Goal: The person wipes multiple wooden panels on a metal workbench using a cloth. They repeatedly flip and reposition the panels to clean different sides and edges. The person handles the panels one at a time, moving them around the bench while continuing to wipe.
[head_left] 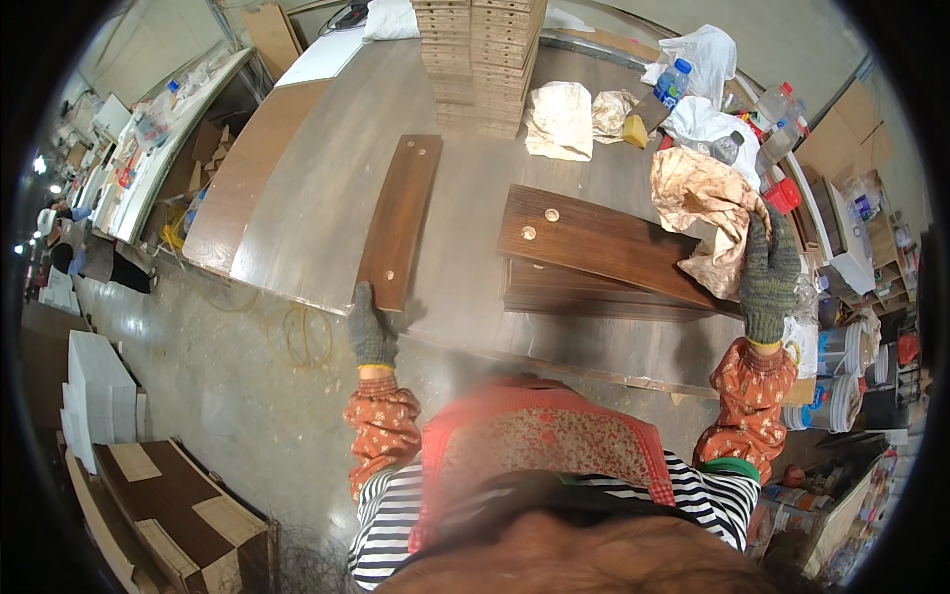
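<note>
A long brown wooden board [399, 223] with round holes near its ends lies lengthwise on the table's left half. My left hand [371, 332], in a grey knit glove, grips its near left corner; most of the fingers are hidden. On the right, my gloved right hand [769, 272] is closed on a stained, crumpled cloth [698, 183]. The cloth hangs over the right end of another brown board [594, 243], which rests at a slant on a stack of similar boards [594, 297].
Tall stacks of drilled boards [475, 69] rise at the table's far side. Folded cloth [559, 121], a yellow sponge [635, 131], a blue-capped bottle [673, 84] and plastic bags [705, 54] sit far right. White buckets [839, 401] stand beyond the right edge. Taped cartons [168, 505] are on the floor at left.
</note>
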Action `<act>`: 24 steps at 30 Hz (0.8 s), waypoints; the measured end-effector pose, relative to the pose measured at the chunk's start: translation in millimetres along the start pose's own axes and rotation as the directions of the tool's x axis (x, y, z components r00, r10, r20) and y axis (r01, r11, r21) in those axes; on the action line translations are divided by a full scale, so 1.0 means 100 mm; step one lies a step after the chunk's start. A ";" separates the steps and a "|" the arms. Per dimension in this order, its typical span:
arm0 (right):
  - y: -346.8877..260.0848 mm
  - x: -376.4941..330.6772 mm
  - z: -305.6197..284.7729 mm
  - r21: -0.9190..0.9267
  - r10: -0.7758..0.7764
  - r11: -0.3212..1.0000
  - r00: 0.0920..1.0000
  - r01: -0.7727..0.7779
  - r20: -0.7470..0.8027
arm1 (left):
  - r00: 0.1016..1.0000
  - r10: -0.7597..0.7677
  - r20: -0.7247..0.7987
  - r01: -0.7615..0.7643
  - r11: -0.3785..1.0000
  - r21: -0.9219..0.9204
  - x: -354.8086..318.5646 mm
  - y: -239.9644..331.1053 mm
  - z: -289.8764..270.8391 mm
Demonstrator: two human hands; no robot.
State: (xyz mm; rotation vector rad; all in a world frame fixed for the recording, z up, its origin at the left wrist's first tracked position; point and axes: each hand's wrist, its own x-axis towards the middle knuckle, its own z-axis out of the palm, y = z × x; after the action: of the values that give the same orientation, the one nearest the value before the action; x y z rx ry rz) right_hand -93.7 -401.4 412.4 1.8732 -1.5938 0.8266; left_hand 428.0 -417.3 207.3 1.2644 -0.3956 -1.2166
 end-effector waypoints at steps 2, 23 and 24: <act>-0.10 0.04 -0.04 0.218 0.169 0.962 0.986 -0.164 -0.007 | 0.987 -0.089 -0.135 0.155 0.758 0.634 -0.02 0.21 -0.18; -1.20 -0.55 0.53 0.260 -0.028 0.965 0.973 -0.033 0.228 | -0.070 -0.163 0.984 -0.959 -0.262 -0.112 -0.70 0.95 2.55; -1.12 -0.63 0.56 0.262 -0.011 0.964 0.972 -0.053 0.236 | -0.002 -0.194 0.981 -0.956 -0.288 -0.059 -0.73 0.95 2.51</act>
State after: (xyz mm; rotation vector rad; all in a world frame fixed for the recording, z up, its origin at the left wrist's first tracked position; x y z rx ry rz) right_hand 16.3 -383.9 326.6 2.2194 -1.7156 0.8923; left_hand 244.7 -497.4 400.3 0.7003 -2.8804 -0.0633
